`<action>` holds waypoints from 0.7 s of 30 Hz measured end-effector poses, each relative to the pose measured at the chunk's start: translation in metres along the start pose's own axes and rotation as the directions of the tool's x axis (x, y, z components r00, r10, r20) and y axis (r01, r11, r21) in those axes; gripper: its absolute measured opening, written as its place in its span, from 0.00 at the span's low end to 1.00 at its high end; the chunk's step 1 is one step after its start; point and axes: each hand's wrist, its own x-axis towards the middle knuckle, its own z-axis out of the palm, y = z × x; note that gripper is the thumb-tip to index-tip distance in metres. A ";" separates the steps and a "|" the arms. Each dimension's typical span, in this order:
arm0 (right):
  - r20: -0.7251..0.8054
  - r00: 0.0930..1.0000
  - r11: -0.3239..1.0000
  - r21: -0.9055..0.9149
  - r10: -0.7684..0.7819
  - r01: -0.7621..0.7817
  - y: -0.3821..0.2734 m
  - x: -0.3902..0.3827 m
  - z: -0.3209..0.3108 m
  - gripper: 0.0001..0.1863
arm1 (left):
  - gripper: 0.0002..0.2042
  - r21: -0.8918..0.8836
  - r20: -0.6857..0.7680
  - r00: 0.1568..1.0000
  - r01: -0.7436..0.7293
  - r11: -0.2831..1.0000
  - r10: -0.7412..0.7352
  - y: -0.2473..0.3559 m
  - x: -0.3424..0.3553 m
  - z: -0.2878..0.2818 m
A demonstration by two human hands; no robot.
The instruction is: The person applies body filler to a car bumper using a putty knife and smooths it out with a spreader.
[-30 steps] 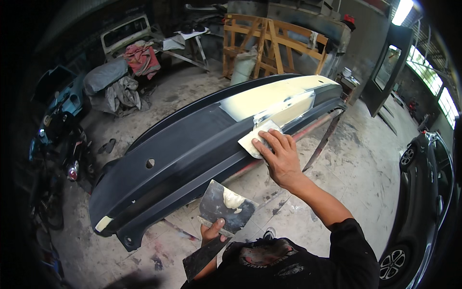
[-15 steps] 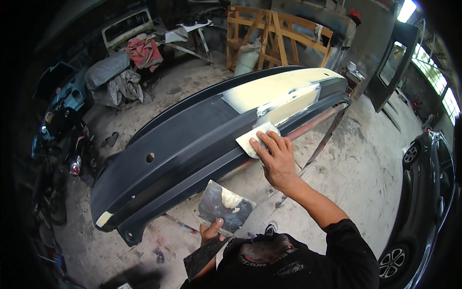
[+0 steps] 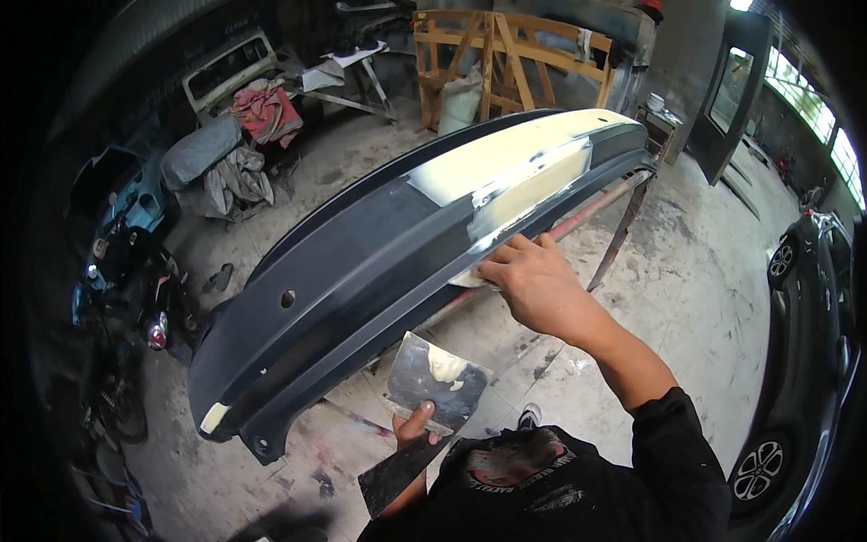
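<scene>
The bumper [image 3: 361,271] lies across a stand, its long axis running from about 8 o'clock, low and near, up to 2 o'clock, where its far end is coated in pale filler [image 3: 506,163]. The right hand [image 3: 533,285] reaches in from 5 o'clock and rests on the bumper's lower edge just below that filler patch, fingers flat and close together, pressing a pale spreader [image 3: 465,278] that shows only as a sliver under the fingertips. The uncoated dark stretch lies from this hand toward 8 o'clock, along the bumper's length. The left hand [image 3: 415,429] sits lower, near the chest at 6 o'clock, closed on a metal plate [image 3: 438,384] carrying a dab of filler, apart from the bumper. So the right hand is the nearer one, already touching. A dark car [image 3: 804,361] stands at 3 o'clock.
</scene>
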 end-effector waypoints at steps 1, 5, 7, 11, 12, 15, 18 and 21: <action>-0.027 1.000 0.998 0.067 0.005 -0.003 0.000 -0.008 -0.002 0.21 | 0.28 0.045 0.002 1.000 -0.012 0.999 0.012 0.002 0.002 0.006; -0.185 0.975 0.812 0.544 -0.127 0.209 -0.012 -0.043 -0.002 0.29 | 0.27 0.044 0.059 0.998 -0.007 0.999 0.004 0.002 0.009 0.017; -0.199 0.964 0.683 0.680 -0.176 0.265 -0.027 -0.065 0.004 0.32 | 0.27 -0.007 0.105 0.993 0.057 0.998 -0.056 -0.004 0.015 0.027; -0.238 0.968 0.631 0.740 -0.079 0.233 -0.025 -0.085 0.013 0.29 | 0.25 -0.022 0.157 0.983 0.099 0.995 -0.094 -0.011 0.022 0.034; -0.224 0.972 0.612 0.761 -0.064 0.216 -0.019 -0.086 0.010 0.26 | 0.25 -0.004 0.141 0.988 0.068 0.998 -0.067 -0.011 0.020 0.032; 0.168 0.973 0.760 0.650 -0.160 0.013 0.012 -0.095 0.017 0.22 | 0.24 -0.052 0.123 0.992 -0.032 0.998 0.038 -0.001 0.024 0.033; -0.123 0.992 0.825 0.563 0.036 0.040 0.022 -0.098 0.036 0.21 | 0.23 -0.036 0.115 0.989 -0.092 0.995 0.096 0.007 0.032 0.048; -0.317 0.946 0.816 0.562 0.065 0.132 0.023 -0.091 0.027 0.22 | 0.23 0.025 0.137 0.982 -0.136 0.990 0.131 -0.002 0.037 0.047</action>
